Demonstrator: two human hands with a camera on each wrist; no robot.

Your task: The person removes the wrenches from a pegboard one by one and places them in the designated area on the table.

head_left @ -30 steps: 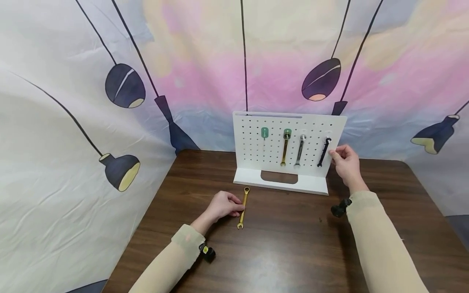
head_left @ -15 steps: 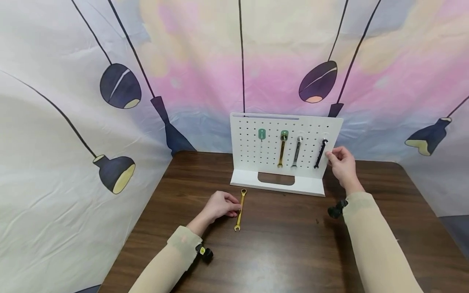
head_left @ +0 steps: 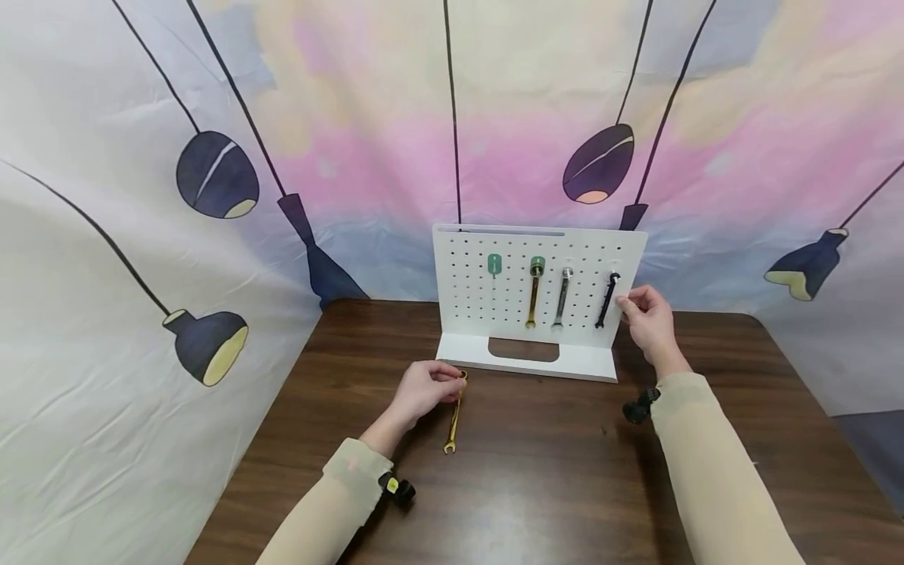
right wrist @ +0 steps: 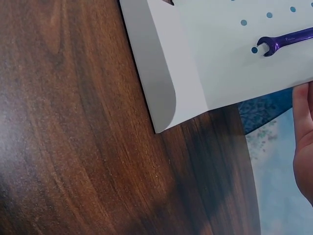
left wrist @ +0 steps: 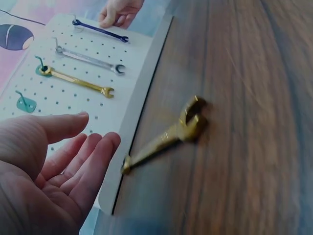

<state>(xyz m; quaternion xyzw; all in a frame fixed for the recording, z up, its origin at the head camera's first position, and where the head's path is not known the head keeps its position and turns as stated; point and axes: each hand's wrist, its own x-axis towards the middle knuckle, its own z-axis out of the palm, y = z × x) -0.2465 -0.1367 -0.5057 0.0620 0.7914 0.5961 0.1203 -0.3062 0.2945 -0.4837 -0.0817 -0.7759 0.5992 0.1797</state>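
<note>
A gold combination wrench (head_left: 453, 424) lies on the table in front of a white pegboard (head_left: 596, 359). My left hand (head_left: 424, 388) hovers at its ring end; in the left wrist view the thumb and fingers are apart, with nothing between them, and the fingertips (left wrist: 113, 139) come close to the ring. On the board hang another gold wrench (head_left: 533, 302), a silver wrench (head_left: 562, 298) and a dark purple wrench (head_left: 606, 300). To their left, a green-backed hook (head_left: 494, 264) carries nothing. My right hand (head_left: 650, 326) pinches the board's right edge, thumb in front, fingers partly hidden behind.
The board stands on its flat base toward the back of a dark wood table (head_left: 537, 455). Behind the table hangs a cloth backdrop (head_left: 381, 141) printed with lamps. Each wrist wears a small black camera (head_left: 641, 406).
My left hand has slid from the wrench's middle up to its ring end. The wrench keeps its place before the board. My right hand stays on the board's edge; the head view shifts slightly.
</note>
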